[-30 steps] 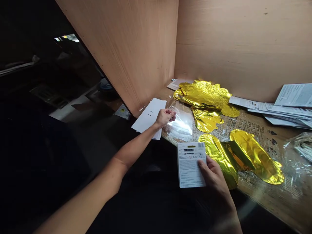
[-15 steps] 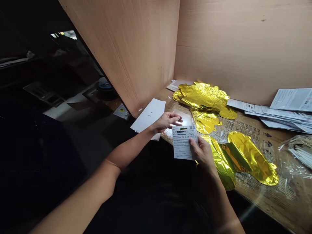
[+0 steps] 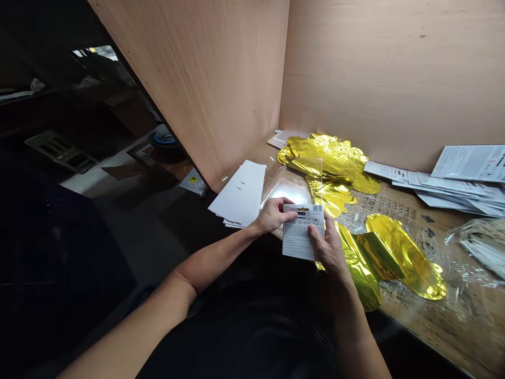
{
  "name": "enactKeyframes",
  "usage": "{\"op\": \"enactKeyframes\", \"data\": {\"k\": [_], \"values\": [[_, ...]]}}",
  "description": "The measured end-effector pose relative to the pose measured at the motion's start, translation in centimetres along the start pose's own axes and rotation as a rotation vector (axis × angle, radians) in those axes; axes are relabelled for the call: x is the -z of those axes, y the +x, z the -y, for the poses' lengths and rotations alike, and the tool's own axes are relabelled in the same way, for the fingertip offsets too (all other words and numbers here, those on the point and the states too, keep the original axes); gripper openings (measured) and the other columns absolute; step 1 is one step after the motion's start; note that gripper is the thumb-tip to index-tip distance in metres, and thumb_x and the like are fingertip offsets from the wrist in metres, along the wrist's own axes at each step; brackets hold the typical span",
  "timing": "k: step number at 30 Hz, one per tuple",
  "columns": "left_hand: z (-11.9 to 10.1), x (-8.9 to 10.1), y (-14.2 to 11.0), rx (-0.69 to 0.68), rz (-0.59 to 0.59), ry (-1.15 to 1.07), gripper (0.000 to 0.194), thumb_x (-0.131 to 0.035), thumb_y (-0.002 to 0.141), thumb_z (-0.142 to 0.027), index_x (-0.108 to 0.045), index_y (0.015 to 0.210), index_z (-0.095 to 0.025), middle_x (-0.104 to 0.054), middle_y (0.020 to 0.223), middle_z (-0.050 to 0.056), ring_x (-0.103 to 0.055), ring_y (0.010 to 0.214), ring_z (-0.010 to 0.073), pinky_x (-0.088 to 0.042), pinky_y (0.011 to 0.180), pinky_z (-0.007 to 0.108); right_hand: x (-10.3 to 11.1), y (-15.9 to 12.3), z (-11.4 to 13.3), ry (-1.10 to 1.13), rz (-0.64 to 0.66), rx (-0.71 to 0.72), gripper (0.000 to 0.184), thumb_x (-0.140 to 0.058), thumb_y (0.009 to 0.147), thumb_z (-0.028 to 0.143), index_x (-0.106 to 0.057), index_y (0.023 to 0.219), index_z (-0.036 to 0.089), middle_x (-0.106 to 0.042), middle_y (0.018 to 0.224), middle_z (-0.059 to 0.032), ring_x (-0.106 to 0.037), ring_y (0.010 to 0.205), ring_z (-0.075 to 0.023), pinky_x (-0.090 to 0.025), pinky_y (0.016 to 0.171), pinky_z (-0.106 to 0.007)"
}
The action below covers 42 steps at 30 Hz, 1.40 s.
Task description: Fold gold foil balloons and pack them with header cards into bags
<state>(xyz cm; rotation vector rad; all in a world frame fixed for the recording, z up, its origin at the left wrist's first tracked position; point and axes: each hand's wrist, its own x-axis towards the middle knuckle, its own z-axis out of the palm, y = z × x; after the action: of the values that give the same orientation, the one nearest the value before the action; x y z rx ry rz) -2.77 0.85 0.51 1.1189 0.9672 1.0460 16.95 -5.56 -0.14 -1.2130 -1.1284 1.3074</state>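
A white printed packaging card (image 3: 302, 237) with a hang slot is held upright in front of me. Clear film (image 3: 315, 179) rises above its top edge, seemingly the open flap of a plastic sleeve around the card. My right hand (image 3: 330, 245) grips the card's right side, thumb on the printed face. My left hand (image 3: 275, 215) is closed at the upper left edge, its thumb lying across the card near the slot. The fingers behind the card are hidden. Just right of my right hand, gold foil balloons (image 3: 382, 258) lie on the worktable.
More gold foil balloons (image 3: 327, 158) are heaped at the back. Blank white sheets (image 3: 240, 192) lie at the left edge. Printed cards (image 3: 465, 189) are stacked at the right, beside a clear bag of white strips (image 3: 481, 250). Wooden panels (image 3: 213, 79) rise behind and left.
My left hand has moved down and right from beyond the card and closed on its upper left edge. The clear film now stands up above the card. My right hand keeps its grip.
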Motion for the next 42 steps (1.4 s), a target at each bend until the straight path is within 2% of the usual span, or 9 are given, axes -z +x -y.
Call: {"op": "enactKeyframes", "data": {"k": [7, 11, 14, 17, 20, 24, 28, 33, 42], "values": [[1.1, -1.7, -1.4, -0.033, -0.073, -0.145, 0.048, -0.092, 0.074, -0.051, -0.077, 0.095, -0.011, -0.079, 0.090, 0.008, -0.070, 0.075, 0.0165, -0.056, 0.073, 0.029, -0.6, -1.0, -1.1, -0.030, -0.143, 0.068, 0.063, -0.074, 0.092, 0.050, -0.051, 0.146, 0.028, -0.076, 0.116, -0.0073, -0.073, 0.095, -0.0268, -0.062, 0.083, -0.040], [-0.2, -1.9, -1.8, 0.130, 0.158, -0.366, 0.062, -0.102, 0.061, -0.036, -0.077, 0.113, -0.014, -0.080, 0.103, 0.011, -0.075, 0.086, 0.0194, -0.058, 0.084, 0.033, -0.5, -1.5, -0.5, 0.013, -0.014, 0.044, 0.056, -0.076, 0.091, 0.050, -0.054, 0.139, 0.030, -0.076, 0.119, -0.0071, -0.074, 0.090, -0.0252, -0.062, 0.079, -0.038], [-1.5, -2.0, -1.3, 0.216, 0.113, -0.446, 0.058, -0.101, 0.063, -0.033, -0.077, 0.111, -0.012, -0.080, 0.094, 0.010, -0.073, 0.078, 0.0173, -0.059, 0.080, 0.033, 0.2, -2.1, 0.1, 0.064, 0.038, -0.034, 0.057, -0.079, 0.090, 0.054, -0.053, 0.134, 0.031, -0.077, 0.100, -0.0020, -0.069, 0.070, -0.0205, -0.058, 0.065, -0.033], [-1.9, -2.4, -0.7, 0.196, -0.027, -0.462, 0.053, -0.101, 0.061, -0.027, -0.076, 0.106, -0.012, -0.079, 0.088, 0.007, -0.072, 0.073, 0.0157, -0.059, 0.077, 0.033, 0.9, -3.7, -0.1, 0.118, 0.032, -0.154, 0.043, -0.077, 0.090, 0.060, -0.062, 0.110, 0.026, -0.063, 0.067, 0.0046, -0.050, 0.049, -0.0131, -0.041, 0.047, -0.024], [-1.1, -3.2, -0.8, 0.212, 0.000, -0.456, 0.049, -0.100, 0.061, -0.028, -0.076, 0.101, -0.012, -0.078, 0.086, 0.007, -0.071, 0.070, 0.0155, -0.058, 0.074, 0.032, 1.3, -5.6, -1.1, 0.107, 0.023, -0.223, 0.044, -0.075, 0.091, 0.063, -0.062, 0.081, 0.022, -0.047, 0.055, 0.0064, -0.036, 0.044, -0.0095, -0.027, 0.042, -0.022], [0.3, -4.3, -1.5, 0.216, 0.117, -0.483, 0.044, -0.098, 0.066, -0.034, -0.078, 0.099, -0.011, -0.079, 0.092, 0.009, -0.073, 0.077, 0.0173, -0.059, 0.080, 0.034, 1.8, -7.1, -1.4, 0.091, -0.113, -0.195, 0.041, -0.075, 0.093, 0.060, -0.065, 0.083, 0.021, -0.046, 0.058, 0.0062, -0.037, 0.048, -0.0093, -0.027, 0.045, -0.022], [0.3, -4.6, -1.2, 0.268, 0.048, -0.486, 0.047, -0.101, 0.061, -0.030, -0.076, 0.097, -0.012, -0.079, 0.088, 0.007, -0.073, 0.074, 0.0165, -0.058, 0.076, 0.032, 2.8, -7.8, -0.5, -0.026, -0.054, -0.139, 0.050, -0.074, 0.095, 0.058, -0.056, 0.066, 0.021, -0.047, 0.058, 0.0035, -0.039, 0.053, -0.0107, -0.030, 0.049, -0.024], [0.6, -5.1, -1.2, 0.320, 0.041, -0.472, 0.049, -0.101, 0.060, -0.028, -0.072, 0.097, -0.014, -0.078, 0.083, 0.005, -0.072, 0.071, 0.0170, -0.057, 0.071, 0.031, 4.3, -8.3, -0.4, 0.008, -0.018, -0.170, 0.053, -0.075, 0.094, 0.057, -0.052, 0.062, 0.021, -0.047, 0.057, 0.0030, -0.040, 0.053, -0.0113, -0.032, 0.050, -0.025], [1.3, -6.3, -1.8, 0.213, 0.096, -0.594, 0.051, -0.093, 0.076, -0.047, -0.076, 0.110, -0.013, -0.081, 0.096, 0.010, -0.076, 0.086, 0.0218, -0.061, 0.085, 0.038, 2.3, -8.4, -2.3, 0.184, -0.272, -0.219, 0.043, -0.081, 0.088, 0.059, -0.064, 0.083, 0.020, -0.047, 0.055, 0.0068, -0.037, 0.043, -0.0063, -0.029, 0.039, -0.018]]}}
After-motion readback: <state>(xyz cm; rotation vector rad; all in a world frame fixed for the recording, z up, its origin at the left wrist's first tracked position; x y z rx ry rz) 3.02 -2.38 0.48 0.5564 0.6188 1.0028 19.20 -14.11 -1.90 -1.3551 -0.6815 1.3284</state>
